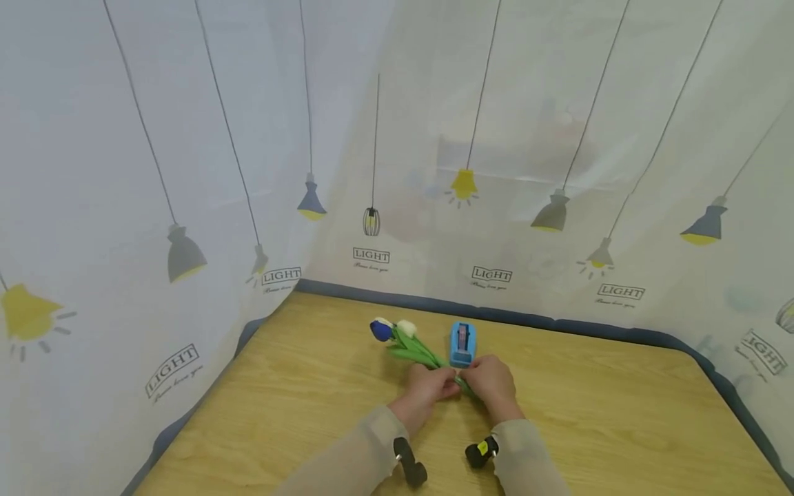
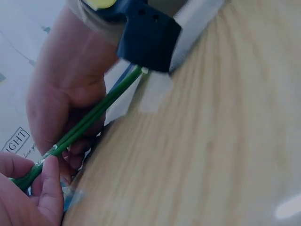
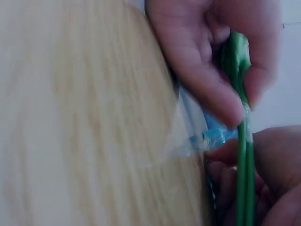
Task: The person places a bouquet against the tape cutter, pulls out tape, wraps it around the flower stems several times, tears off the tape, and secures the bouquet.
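Note:
Artificial tulips [image 1: 412, 344] with one blue bloom, pale blooms and green leaves lie slantwise above the table, blooms to the far left. My left hand [image 1: 428, 386] pinches their green stems [image 2: 91, 117] between thumb and fingertips below the leaves. A shiny band of clear tape [image 3: 247, 113] sits round the stems by the left fingertips. My right hand [image 1: 493, 382] is on the other side of the stems, fingers curled in at the tape; its fingertips are partly hidden. Just beyond the hands stands a blue tape dispenser [image 1: 462, 344] with a roll in it.
The wooden table [image 1: 298, 386] reaches out on both sides of the hands. White curtains printed with lamps [image 1: 403, 151] enclose its left and back sides, with a dark blue border along the table's edge. Black devices [image 1: 482, 452] are strapped to both wrists.

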Motion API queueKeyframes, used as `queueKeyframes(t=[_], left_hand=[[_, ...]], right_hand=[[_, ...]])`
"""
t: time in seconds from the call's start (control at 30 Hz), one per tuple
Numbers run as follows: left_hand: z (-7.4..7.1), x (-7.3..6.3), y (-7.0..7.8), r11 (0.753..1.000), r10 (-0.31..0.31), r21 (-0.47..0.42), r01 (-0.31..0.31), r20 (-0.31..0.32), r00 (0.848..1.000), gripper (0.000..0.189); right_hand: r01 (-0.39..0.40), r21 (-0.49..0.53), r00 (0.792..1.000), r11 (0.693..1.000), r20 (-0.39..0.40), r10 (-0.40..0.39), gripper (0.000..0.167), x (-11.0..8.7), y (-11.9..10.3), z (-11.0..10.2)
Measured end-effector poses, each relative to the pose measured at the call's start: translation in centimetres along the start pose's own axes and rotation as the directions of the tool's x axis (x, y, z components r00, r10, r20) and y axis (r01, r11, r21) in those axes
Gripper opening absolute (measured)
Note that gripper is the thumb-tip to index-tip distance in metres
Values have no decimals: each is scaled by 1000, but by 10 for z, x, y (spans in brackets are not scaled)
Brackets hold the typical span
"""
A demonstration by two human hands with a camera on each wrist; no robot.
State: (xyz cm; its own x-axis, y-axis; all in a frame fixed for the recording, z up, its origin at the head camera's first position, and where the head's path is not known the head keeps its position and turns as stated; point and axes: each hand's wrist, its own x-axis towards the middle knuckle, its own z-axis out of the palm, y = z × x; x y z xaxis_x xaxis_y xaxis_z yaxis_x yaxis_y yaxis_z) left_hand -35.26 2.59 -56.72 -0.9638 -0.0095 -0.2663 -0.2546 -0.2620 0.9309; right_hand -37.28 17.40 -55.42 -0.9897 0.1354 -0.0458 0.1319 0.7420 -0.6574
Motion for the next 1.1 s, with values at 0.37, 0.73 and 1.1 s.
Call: queueKeyframes(t=[0.37,0.73,1.1], left_hand=[[-8,1,14,999,34,-31,-29,142,989,13],[-9,-29,87,967,205,79,-243,328,922,27],[-9,-64,115,869,308,223,-442,456,835,35]], right_hand=[[-11,455,987,890,146,-63,26,-10,13,-31],[373,234,892,898,174,-417,15,-56,-30,-100],[480,170,868,861,52,-494,3,-88,-58,-115]])
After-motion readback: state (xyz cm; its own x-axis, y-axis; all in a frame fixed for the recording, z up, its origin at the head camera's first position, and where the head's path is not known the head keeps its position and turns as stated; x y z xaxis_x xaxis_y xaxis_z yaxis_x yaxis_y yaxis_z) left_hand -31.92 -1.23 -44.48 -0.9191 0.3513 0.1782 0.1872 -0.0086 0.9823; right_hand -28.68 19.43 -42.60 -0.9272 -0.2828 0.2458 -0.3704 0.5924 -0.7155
